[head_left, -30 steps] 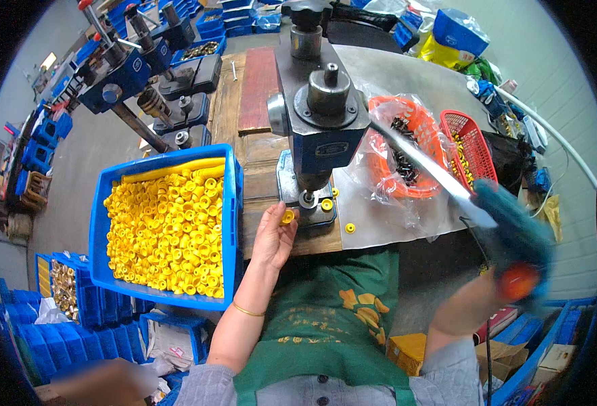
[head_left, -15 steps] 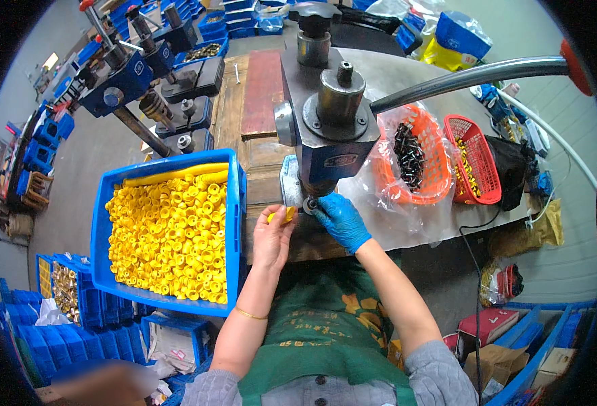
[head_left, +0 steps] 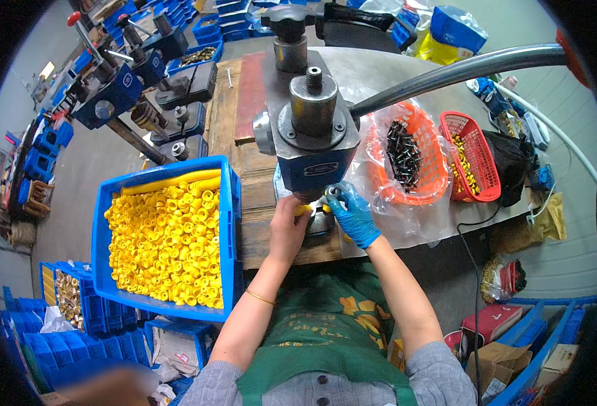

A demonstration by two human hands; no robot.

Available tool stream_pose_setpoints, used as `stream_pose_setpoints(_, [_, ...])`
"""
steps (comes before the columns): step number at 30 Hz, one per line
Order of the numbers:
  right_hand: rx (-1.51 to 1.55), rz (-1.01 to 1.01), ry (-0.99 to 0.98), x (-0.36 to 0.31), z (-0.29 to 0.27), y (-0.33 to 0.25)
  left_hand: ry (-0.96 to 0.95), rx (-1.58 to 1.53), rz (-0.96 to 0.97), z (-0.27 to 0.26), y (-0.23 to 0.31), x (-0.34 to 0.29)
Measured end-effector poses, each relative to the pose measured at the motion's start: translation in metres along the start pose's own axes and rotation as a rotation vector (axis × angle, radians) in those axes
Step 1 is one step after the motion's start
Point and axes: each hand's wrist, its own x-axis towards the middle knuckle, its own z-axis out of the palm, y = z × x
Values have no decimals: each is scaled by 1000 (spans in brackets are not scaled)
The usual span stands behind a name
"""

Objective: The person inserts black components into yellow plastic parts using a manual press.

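Observation:
My bare left hand [head_left: 287,231] is at the foot of a blue arbor press [head_left: 320,168], its fingers closed on a small yellow plastic cap [head_left: 302,210]. Close beside it, my right hand [head_left: 354,220], in a blue glove, pinches a small round metal part [head_left: 333,192] between thumb and fingers. A bit of yellow shows just below that part, too small to make out. The press's ram end is partly hidden behind its head and my fingers. To my left, a blue crate [head_left: 233,237] holds a heap of similar yellow caps.
The press's long lever [head_left: 461,74] reaches out to the right. Beneath it stand an orange basket [head_left: 438,166] of black parts and a red basket [head_left: 489,162] of yellow-and-black pieces. More presses [head_left: 112,98] stand at the far left. A black cable [head_left: 473,250] hangs off the table edge.
My left hand has moved right, bringing the yellow cap under the press head. My right hand has drawn back slightly to the right, now showing the round metal part. The view has shifted a little.

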Motion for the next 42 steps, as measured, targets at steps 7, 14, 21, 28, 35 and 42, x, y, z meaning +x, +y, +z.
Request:
stream_pose_setpoints(7, [-460,-210,-232,10,-7,-3,161,-463,-415,-7,-4,1])
stream_pose_setpoints(14, [-726,-368,-382,28,6,-22,279,-1165,-828,-26,-3,-8])
stream_pose_setpoints(21, [-553,-251,-375,24,16,-7,229,-1200,-963,-37,10,-9])
stream_pose_setpoints(28, [-322,-113,-263,-13,-29,-79,242,-1297,-944,-43,5,-14])
stream_pose_setpoints(35, [189,-788,386,39,-174,-241,126,-1296,-986,-35,12,-15])
stream_pose_setpoints(42, [116,-308,-660,-89,-188,-197,118,-1313,-966,-27,5,-21])
